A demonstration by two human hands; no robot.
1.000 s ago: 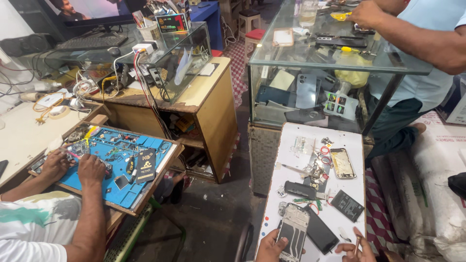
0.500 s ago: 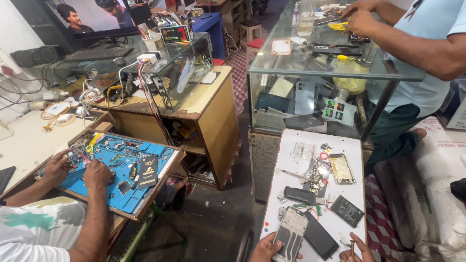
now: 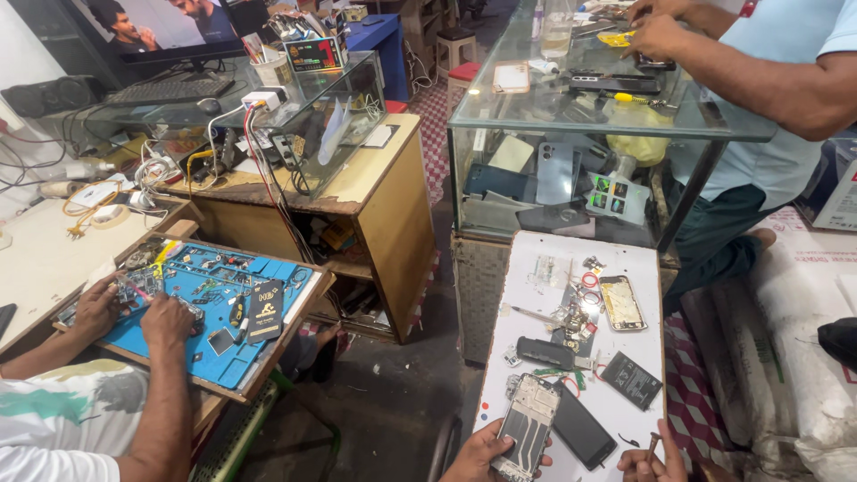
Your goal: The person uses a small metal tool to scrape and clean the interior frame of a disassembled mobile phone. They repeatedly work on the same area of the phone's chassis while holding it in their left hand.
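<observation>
Low at the white board's (image 3: pixel 536 357) near edge, an opened phone (image 3: pixel 528 428) was gripped by the left hand (image 3: pixel 486 451), fingers clamped along its side. A small screw (image 3: pixel 651 442) was pinched upright in the right hand (image 3: pixel 650 464). Just beside the phone lay a black screen (image 3: pixel 582 432) and a battery (image 3: pixel 632 380).

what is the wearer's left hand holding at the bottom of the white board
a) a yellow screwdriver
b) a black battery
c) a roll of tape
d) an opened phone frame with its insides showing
d: the left hand grips the lower end of the opened phone frame, its inner parts facing up, on the white board; the black battery lies apart, untouched.
</observation>
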